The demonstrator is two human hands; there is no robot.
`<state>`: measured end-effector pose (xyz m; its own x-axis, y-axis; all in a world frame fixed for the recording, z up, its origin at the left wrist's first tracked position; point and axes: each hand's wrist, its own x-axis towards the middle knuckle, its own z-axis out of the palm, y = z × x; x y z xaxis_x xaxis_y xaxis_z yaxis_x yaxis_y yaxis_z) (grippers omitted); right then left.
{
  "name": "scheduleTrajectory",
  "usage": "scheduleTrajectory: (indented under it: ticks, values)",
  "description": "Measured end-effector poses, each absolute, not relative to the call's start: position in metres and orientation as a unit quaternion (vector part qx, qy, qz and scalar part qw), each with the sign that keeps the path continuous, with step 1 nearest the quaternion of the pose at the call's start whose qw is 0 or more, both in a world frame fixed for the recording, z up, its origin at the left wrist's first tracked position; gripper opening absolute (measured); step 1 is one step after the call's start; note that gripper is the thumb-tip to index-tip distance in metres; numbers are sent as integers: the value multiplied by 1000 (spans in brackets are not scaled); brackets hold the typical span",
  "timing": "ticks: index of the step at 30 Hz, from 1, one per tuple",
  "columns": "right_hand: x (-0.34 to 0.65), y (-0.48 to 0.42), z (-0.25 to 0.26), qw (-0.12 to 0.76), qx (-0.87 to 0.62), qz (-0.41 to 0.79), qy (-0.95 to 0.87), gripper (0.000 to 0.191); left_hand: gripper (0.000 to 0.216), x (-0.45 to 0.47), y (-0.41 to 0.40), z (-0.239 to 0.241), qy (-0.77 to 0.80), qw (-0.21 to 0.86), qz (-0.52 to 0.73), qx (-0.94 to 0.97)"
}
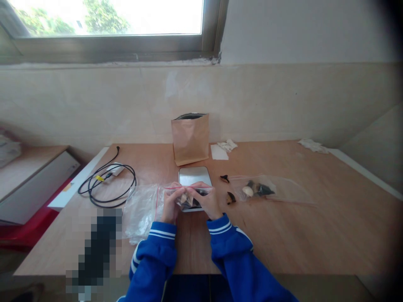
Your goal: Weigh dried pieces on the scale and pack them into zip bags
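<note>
Both my hands hold one small clear zip bag (188, 196) with a red seal line, just above the near edge of a silver scale (194, 175). My left hand (171, 205) pinches the bag's left end and my right hand (208, 202) pinches its right end. Pale and dark pieces show inside the bag. Blue sleeves with white stripes cover both my wrists.
A brown paper pouch (190, 138) stands open behind the scale. Right of my hands lies another clear bag (267, 189) with pieces inside, and two loose dark pieces (230, 197). Empty clear bags (141, 207) and a coiled black cable (108, 184) lie left. White tissue (227, 145) lies farther back.
</note>
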<state>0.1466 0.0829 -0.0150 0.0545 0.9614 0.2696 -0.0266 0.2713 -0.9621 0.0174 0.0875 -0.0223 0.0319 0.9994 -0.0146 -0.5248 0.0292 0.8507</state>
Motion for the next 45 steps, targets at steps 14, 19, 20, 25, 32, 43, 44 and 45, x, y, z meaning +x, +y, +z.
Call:
scheduleTrajectory:
  ticks: [14, 19, 20, 25, 32, 43, 44, 45]
  values:
    - [173, 79, -22, 618, -524, 340, -478, 58, 57, 21, 93, -22, 329, 724, 537, 281]
    - [214, 64, -23, 602, -553, 350, -456, 58, 43, 19, 92, -24, 283, 774, 444, 351]
    - [226, 62, -23, 603, -561, 354, -443, 58, 42, 17, 92, -24, 269, 786, 429, 355]
    - [317, 59, -18, 632, -589, 369, -344, 55, 34, 10, 96, -24, 226, 782, 498, 298]
    - [420, 68, -34, 620, -646, 295, -333, 42, 22, 9, 100, -23, 199, 767, 577, 199]
    - [374, 52, -63, 400, -716, -142, -554, 46, 14, 4, 100, -23, 190, 743, 623, 156]
    - [363, 49, -67, 365, -719, -145, -574, 47, 14, 4, 100, -23, 188, 744, 622, 155]
    - [353, 48, -71, 329, -724, -146, -588, 48, 13, 4, 100, -23, 187, 745, 621, 153]
